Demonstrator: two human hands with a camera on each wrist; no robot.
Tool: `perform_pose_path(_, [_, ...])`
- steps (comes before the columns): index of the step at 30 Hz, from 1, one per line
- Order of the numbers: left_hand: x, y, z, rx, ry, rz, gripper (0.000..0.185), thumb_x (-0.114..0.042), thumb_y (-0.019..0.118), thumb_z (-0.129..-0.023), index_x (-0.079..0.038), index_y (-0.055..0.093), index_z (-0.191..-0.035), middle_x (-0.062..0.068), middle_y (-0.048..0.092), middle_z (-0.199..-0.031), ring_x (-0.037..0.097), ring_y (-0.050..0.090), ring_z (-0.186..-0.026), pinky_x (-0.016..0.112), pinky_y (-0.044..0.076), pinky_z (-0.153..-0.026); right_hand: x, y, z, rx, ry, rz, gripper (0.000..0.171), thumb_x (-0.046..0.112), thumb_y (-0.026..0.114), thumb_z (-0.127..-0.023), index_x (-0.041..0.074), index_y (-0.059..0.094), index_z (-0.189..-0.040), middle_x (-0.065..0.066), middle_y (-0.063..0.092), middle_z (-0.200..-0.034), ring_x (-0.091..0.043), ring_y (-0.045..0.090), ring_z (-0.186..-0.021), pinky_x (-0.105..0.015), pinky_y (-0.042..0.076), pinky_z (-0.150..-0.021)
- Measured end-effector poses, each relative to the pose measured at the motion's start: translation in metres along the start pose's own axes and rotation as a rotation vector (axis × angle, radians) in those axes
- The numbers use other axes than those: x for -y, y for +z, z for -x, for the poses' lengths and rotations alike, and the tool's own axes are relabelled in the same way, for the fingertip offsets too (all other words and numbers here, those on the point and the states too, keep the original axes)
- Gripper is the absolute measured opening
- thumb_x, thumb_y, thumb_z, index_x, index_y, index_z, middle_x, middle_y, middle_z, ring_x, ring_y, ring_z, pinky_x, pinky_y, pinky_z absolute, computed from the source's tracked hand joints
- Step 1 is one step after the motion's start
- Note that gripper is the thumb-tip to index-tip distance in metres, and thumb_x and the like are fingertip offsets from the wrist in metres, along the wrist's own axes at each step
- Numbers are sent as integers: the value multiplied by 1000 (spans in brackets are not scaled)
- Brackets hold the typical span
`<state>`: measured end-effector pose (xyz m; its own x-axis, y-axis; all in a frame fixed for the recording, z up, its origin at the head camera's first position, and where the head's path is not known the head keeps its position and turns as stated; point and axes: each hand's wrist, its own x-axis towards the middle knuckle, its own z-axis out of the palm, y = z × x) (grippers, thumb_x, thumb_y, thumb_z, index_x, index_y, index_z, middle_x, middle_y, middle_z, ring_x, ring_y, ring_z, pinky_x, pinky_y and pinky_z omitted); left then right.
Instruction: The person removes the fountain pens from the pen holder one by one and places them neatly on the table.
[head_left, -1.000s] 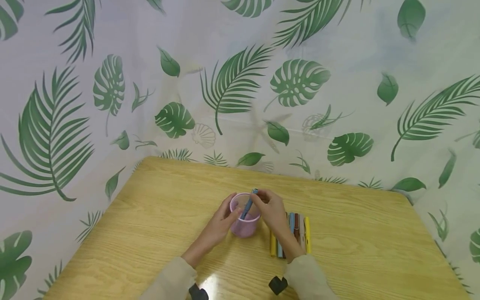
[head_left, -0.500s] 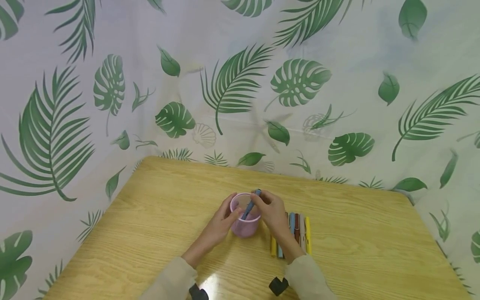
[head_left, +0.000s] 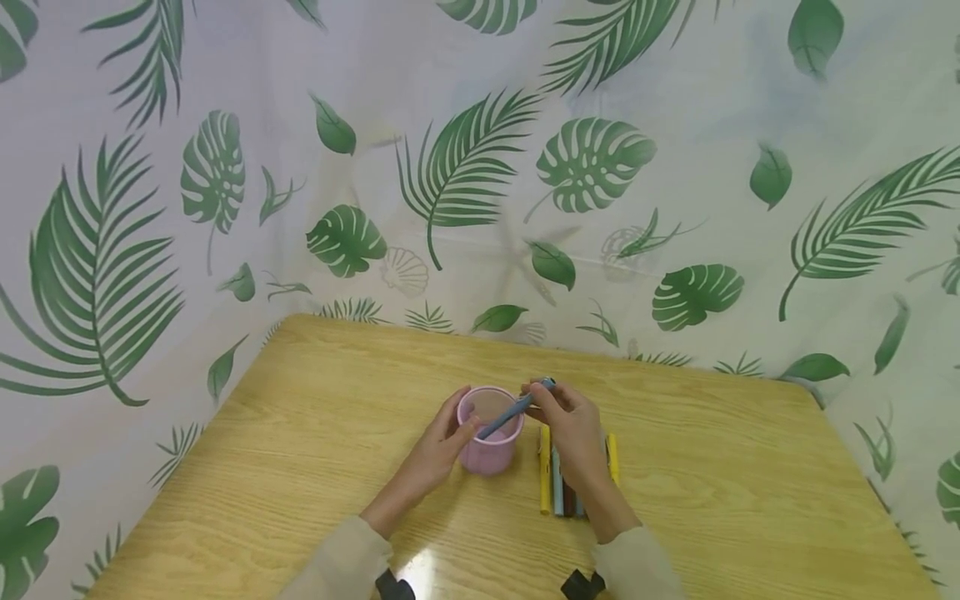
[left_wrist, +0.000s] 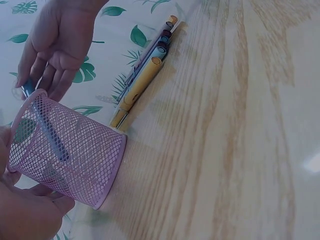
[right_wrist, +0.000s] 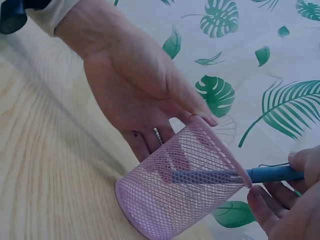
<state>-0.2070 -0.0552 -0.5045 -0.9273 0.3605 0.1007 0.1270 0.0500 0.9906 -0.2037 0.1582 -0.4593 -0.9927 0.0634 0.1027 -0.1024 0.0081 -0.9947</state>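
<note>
A pink mesh pen cup (head_left: 487, 457) stands upright on the wooden table. My left hand (head_left: 437, 442) grips its left side, thumb at the near rim and fingers curved round behind. To the right of the cup, my right hand (head_left: 576, 429) pinches a blue pen (head_left: 517, 407) near its upper end. The pen slants across the cup's right rim, its lower part inside. Through the mesh in the left wrist view, the end of the pen (left_wrist: 50, 129) shows part way down, above the cup's base. In the right wrist view a clip runs along the pen (right_wrist: 272, 173).
Just right of the cup lies a row of several pens, with a yellow pen (head_left: 545, 479) at its left end and another yellow pen (head_left: 613, 458) at its right; my right forearm partly covers them. A leaf-patterned cloth (head_left: 480, 275) hangs behind the table (head_left: 337, 392).
My right hand has moved right, and the upper end of the blue pen went with it, so the pen now leans much lower over the rim. My left hand keeps the cup in place.
</note>
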Motion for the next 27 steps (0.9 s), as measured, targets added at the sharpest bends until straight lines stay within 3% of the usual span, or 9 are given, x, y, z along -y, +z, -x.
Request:
perform_pose_path(9, [0, 1, 0, -2, 1, -8, 65, -27, 49, -111, -5, 19, -164, 31, 28, -162, 47, 28, -149, 57, 26, -122, 6, -13, 5, -1, 15, -193, 36, 15, 61, -106, -13, 58, -128, -17, 71, -115, -26, 72, -108, -38, 55, -101])
perform_pose_path(19, [1, 1, 0, -13, 8, 26, 66, -26, 51, -111, -3, 20, -163, 31, 32, -161, 46, 31, -149, 55, 26, -122, 9, -25, 4, -39, 35, -265, 42, 17, 59, -107, -18, 50, -129, -17, 70, -116, -22, 72, -106, -39, 55, -101])
perform_pose_path(27, [0, 1, 0, -15, 16, 21, 65, -24, 51, -111, -3, 20, -163, 32, 27, -162, 47, 30, -149, 54, 27, -121, 16, -43, 5, -50, 32, -290, 39, 21, 58, -107, -13, 53, -124, -13, 71, -115, -21, 73, -106, -39, 54, -101])
